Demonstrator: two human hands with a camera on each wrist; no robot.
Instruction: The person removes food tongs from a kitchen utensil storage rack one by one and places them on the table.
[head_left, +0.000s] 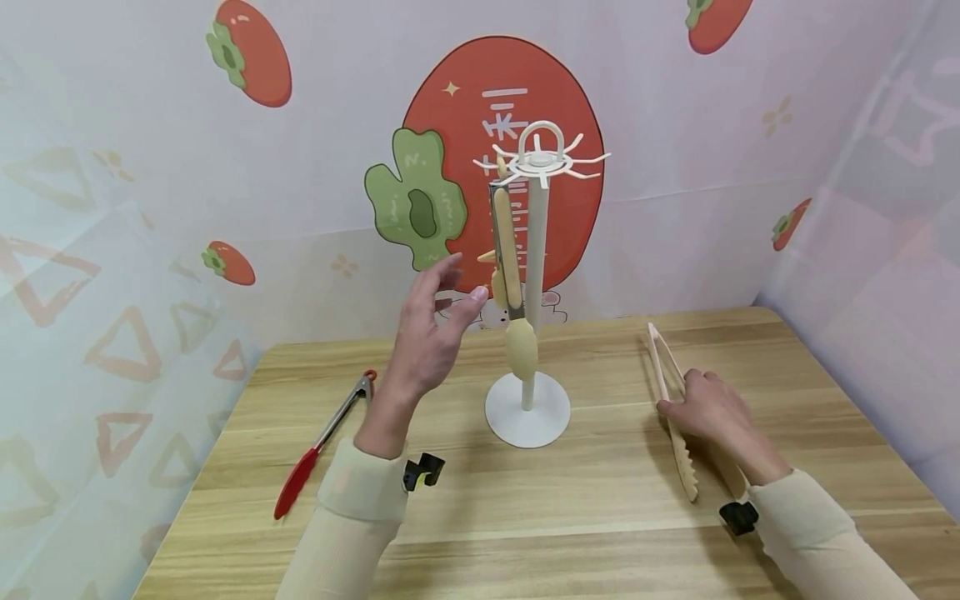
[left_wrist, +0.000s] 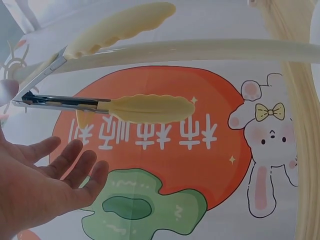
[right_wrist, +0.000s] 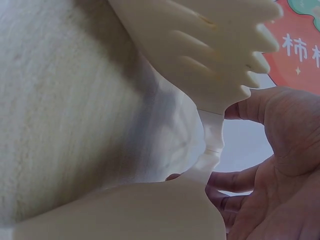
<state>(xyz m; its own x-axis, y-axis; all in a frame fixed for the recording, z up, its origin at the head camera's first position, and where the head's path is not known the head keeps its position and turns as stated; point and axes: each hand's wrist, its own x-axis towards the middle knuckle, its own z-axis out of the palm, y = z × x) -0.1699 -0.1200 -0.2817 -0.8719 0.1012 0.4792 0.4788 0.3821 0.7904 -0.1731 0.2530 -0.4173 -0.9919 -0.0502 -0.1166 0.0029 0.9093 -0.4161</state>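
Note:
A pair of metal tongs with pale yellow scalloped ends (head_left: 521, 348) hangs from the top of a white stand (head_left: 536, 275). In the left wrist view the tongs (left_wrist: 150, 109) have their two arms spread apart. Just left of them my left hand (head_left: 431, 337) is raised, fingers loosely bent and holding nothing. At the right, my right hand (head_left: 716, 412) grips a pair of cream plastic tongs (head_left: 683, 467) by its arms, thumb on one side and fingers on the other. Their toothed end (right_wrist: 220, 45) looms large in the right wrist view.
Red-tipped metal tongs (head_left: 296, 483) lie on the left of the wooden table (head_left: 585, 517). The stand has a round white base (head_left: 528, 429) and a ring of hooks (head_left: 542, 162) on top. A persimmon-printed cloth (head_left: 337, 167) hangs behind.

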